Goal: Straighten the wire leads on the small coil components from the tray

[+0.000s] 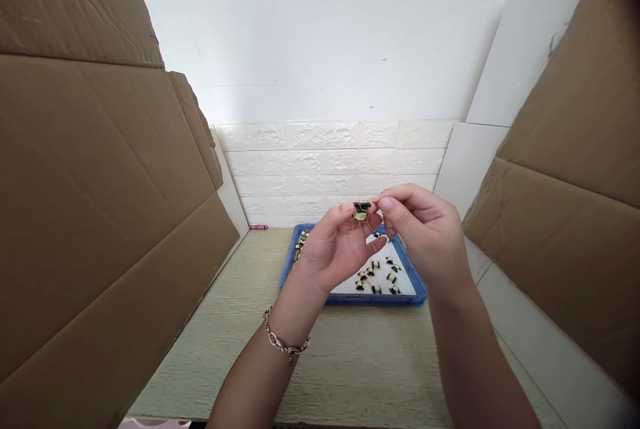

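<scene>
Between the left thumb and the fingers behind it sits a small coil [361, 212], black at its top with a yellow winding below, held upright above the tray. The left hand [327, 249] is clamped on it: the thumb presses from the near left, the palm is turned up towards the viewer, and the lower fingers curl beneath and to the right of the piece. Thin copper-coloured leads hang from the coil, just below the thumb tip.

Just right of the coil, the right hand [433, 235] comes in with its back outward, wrist bent inward, thumb and forefinger brought together at their tips; whether a lead is caught between them is too small to tell. Its other fingers fold behind the forefinger. Both forearms rise from below and slant towards each other, and a chain bracelet [287, 349] circles the left wrist.

Below and beyond the fingers lies a blue tray [350, 299] with a white sheet [345, 286] in it. More coils [391, 277] lie scattered on the sheet beneath the right fingertips, with others left of the left hand. The tray rests on a pale tabletop [360, 362].
</scene>
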The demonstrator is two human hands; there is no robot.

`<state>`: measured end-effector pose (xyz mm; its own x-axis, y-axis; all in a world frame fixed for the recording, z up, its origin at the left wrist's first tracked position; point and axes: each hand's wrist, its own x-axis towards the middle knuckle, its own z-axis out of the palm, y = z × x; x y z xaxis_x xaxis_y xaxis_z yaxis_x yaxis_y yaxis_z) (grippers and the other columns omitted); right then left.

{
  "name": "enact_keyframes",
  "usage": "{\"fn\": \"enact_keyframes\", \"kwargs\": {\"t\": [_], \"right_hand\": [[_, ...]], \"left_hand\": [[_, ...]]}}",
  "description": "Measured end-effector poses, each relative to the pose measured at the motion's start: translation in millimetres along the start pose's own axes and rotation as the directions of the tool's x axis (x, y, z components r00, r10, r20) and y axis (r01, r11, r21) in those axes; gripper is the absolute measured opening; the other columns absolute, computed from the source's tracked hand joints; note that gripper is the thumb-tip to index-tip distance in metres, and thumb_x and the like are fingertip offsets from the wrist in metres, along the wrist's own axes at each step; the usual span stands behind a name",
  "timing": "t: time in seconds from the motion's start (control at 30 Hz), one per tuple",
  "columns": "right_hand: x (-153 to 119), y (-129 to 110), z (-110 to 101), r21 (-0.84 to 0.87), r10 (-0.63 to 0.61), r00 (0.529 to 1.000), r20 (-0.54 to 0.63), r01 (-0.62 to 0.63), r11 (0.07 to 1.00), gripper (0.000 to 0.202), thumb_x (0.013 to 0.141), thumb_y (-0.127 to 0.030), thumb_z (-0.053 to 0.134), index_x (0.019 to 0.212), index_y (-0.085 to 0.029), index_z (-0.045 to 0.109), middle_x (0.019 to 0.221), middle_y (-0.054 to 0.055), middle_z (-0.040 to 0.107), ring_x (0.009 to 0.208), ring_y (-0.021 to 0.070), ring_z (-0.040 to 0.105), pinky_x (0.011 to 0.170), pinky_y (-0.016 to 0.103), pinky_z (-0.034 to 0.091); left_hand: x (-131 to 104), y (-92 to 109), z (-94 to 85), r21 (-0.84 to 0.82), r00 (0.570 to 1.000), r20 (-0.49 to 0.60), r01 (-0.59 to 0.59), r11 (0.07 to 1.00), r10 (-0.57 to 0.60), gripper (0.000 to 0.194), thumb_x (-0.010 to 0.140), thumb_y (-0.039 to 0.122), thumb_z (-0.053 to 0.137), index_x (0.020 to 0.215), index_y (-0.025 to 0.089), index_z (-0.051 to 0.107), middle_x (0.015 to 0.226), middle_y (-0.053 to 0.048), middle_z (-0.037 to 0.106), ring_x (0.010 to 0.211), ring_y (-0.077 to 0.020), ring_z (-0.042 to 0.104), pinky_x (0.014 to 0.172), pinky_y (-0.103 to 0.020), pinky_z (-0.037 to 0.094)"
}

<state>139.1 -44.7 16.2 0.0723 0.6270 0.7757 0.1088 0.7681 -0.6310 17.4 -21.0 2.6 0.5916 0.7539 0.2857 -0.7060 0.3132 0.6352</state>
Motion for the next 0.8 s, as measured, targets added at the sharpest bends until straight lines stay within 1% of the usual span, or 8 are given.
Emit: {"fn": "enact_keyframes", "kwargs": {"t": [0.13,0.23,0.4,0.5,0.6,0.8], "right_hand": [[-1.4,-0.6,0.1,0.080,0.012,1.000,-0.013,-0.011,0.997,0.011,0.078,-0.023,0.059,0.071,-0.020,0.066,0.053,-0.005,0.056,0.051,0.0059,0.054,0.048,0.016,0.048],[-2.1,-0.8,0.5,0.102,0.011,1.000,-0.021,-0.009,0.995,0.012,0.078,-0.024,0.059,0.069,-0.019,0.066,0.048,-0.005,0.051,0.048,0.0067,0.053,0.047,0.017,0.048],[-2.8,-1.3,1.3,0.125,0.038,0.999,-0.022,-0.035,0.991,0.013,0.077,-0.025,0.060,0.068,-0.019,0.067,0.048,-0.005,0.050,0.049,0.0077,0.054,0.048,0.019,0.049],[-3.1,-1.7,1.7,0.132,0.043,0.999,-0.029,-0.039,0.990,0.013,0.077,-0.024,0.060,0.068,-0.019,0.066,0.048,-0.005,0.050,0.050,0.0073,0.055,0.049,0.019,0.049],[-3.2,-1.4,2.2,0.141,0.028,0.998,-0.048,-0.022,0.990,0.012,0.077,-0.023,0.060,0.067,-0.020,0.066,0.048,-0.005,0.052,0.049,0.0067,0.054,0.048,0.018,0.048],[-3.5,0.5,5.2,0.146,0.005,0.994,-0.110,0.011,0.989,0.011,0.075,-0.025,0.061,0.067,-0.019,0.065,0.053,-0.004,0.058,0.048,0.0077,0.055,0.044,0.019,0.048]], "left_hand": [[-1.2,-1.0,-0.3,-0.008,0.999,0.026,0.021,1.000,-0.021,0.020,0.061,0.033,0.072,0.069,0.017,0.063,0.077,0.000,0.061,0.082,-0.0131,0.054,0.075,-0.027,0.043],[-1.9,-1.2,-0.4,-0.001,0.999,0.042,0.022,1.000,-0.022,0.018,0.060,0.032,0.072,0.065,0.017,0.063,0.074,0.000,0.060,0.080,-0.0129,0.054,0.075,-0.028,0.043],[-1.9,-1.0,-1.9,0.051,0.996,0.090,0.013,0.999,-0.018,0.019,0.059,0.033,0.072,0.066,0.017,0.064,0.073,0.000,0.059,0.079,-0.0131,0.054,0.077,-0.028,0.043],[-1.6,-1.2,-2.9,0.054,0.993,0.117,0.010,0.998,-0.016,0.020,0.059,0.033,0.072,0.068,0.017,0.065,0.073,0.000,0.058,0.080,-0.0126,0.054,0.077,-0.028,0.044],[-1.8,-1.6,-1.2,0.016,0.996,0.085,0.010,1.000,-0.011,0.019,0.060,0.032,0.072,0.067,0.016,0.064,0.074,-0.001,0.059,0.080,-0.0125,0.055,0.078,-0.028,0.044],[-4.9,-3.6,8.0,-0.062,1.000,0.010,-0.026,0.998,0.026,0.016,0.063,0.030,0.070,0.067,0.017,0.062,0.078,0.001,0.060,0.082,-0.0117,0.055,0.082,-0.029,0.044]]}}
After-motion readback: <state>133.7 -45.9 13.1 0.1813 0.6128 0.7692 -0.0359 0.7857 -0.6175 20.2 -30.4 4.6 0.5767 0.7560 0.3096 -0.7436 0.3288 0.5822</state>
